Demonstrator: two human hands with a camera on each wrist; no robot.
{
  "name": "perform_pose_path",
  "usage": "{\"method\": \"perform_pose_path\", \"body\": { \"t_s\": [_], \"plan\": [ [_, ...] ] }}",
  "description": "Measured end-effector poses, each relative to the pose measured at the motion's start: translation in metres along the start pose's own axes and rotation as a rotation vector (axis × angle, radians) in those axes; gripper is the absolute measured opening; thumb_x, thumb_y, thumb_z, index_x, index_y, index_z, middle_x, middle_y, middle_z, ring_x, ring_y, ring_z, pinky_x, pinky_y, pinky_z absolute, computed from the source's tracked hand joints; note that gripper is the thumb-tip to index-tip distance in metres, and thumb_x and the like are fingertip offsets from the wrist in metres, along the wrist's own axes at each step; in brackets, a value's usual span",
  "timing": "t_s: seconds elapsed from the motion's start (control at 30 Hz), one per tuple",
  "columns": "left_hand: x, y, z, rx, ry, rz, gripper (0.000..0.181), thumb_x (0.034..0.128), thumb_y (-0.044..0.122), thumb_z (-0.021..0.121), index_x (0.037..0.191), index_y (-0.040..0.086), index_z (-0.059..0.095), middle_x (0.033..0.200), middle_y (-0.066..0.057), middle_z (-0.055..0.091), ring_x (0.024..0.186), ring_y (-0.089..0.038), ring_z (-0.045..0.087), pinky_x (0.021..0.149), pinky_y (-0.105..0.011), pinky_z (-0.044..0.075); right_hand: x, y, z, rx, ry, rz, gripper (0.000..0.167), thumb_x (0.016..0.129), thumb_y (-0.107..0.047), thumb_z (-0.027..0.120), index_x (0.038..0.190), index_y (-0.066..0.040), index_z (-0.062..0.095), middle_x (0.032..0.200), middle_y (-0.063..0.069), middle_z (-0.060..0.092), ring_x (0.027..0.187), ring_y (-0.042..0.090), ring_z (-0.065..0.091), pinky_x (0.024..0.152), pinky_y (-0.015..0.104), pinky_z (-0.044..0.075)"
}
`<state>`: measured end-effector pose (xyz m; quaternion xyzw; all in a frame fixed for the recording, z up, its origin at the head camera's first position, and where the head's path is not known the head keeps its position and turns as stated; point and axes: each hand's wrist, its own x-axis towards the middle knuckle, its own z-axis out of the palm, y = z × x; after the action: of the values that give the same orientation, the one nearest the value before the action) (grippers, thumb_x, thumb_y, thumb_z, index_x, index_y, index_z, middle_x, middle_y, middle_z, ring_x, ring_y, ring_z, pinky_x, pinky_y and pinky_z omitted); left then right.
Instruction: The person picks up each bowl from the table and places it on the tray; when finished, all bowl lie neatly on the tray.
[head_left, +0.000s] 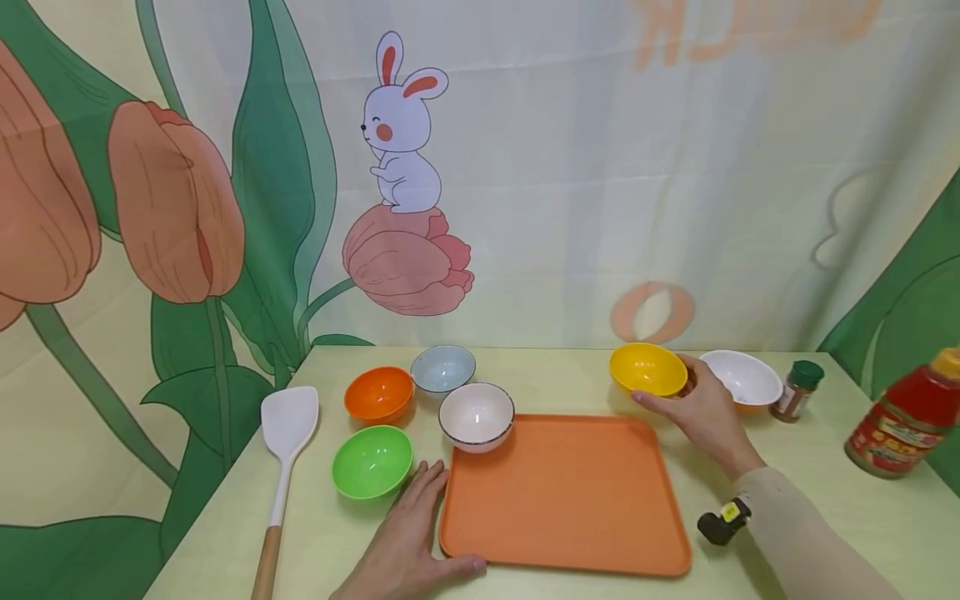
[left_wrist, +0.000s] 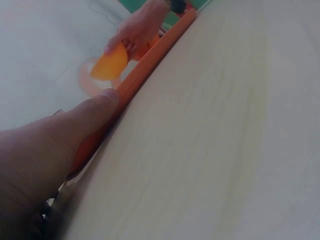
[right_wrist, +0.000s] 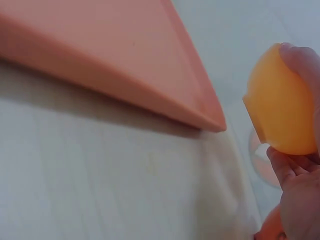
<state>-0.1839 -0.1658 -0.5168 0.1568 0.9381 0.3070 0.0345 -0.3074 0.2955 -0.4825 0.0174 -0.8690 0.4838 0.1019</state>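
The person's right hand grips a yellow bowl, held above the worktop by the orange tray's far right corner; the left hand (fingers loosely extended) touches the tray's near left corner, beside a green bowl.

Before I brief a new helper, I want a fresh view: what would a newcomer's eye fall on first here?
Probably the broad orange tray near the middle of the table, with the left hand at its near left corner. Next comes the bright yellow bowl, held in the right hand by the tray's far right corner. Behind, the white rabbit printed on the backdrop likely stands out too.
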Motion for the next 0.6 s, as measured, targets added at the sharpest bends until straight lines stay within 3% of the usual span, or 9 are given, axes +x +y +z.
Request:
{"method": "perform_pose_path", "body": {
  "t_s": [0.47, 0.5, 0.6],
  "plan": [
    [0.0, 0.0, 0.001, 0.003, 0.017, 0.009, 0.136, 0.0764, 0.088, 0.082, 0.173, 0.003, 0.036, 0.183, -0.013, 0.03, 0.171, -0.039, 0.02, 0.135, -0.064, 0.03, -0.015, -0.04, 0.0, 0.021, -0.049, -0.041, 0.117, 0.087, -0.061, 0.092, 0.171, -0.004, 0.033, 0.165, 0.02, 0.051, 0.148, 0.043, 0.056, 0.123, 0.062, 0.048],
    [0.0, 0.0, 0.001, 0.003, 0.016, 0.007, 0.136, 0.0765, 0.088, 0.082, 0.173, 0.004, 0.036, 0.183, -0.013, 0.03, 0.171, -0.039, 0.02, 0.134, -0.065, 0.03, -0.016, -0.043, 0.0, 0.018, -0.054, -0.047, 0.116, 0.087, -0.061, 0.092, 0.171, -0.005, 0.034, 0.164, 0.019, 0.052, 0.147, 0.041, 0.057, 0.123, 0.06, 0.05],
    [0.0, 0.0, 0.001, 0.0, 0.011, 0.003, 0.136, 0.0767, 0.088, 0.082, 0.173, 0.004, 0.035, 0.183, -0.013, 0.03, 0.171, -0.039, 0.02, 0.134, -0.065, 0.03, -0.02, -0.05, 0.004, 0.035, -0.072, -0.07, 0.111, 0.089, -0.056, 0.093, 0.171, -0.008, 0.035, 0.161, 0.015, 0.055, 0.144, 0.037, 0.061, 0.117, 0.04, 0.058]
  ]
}}
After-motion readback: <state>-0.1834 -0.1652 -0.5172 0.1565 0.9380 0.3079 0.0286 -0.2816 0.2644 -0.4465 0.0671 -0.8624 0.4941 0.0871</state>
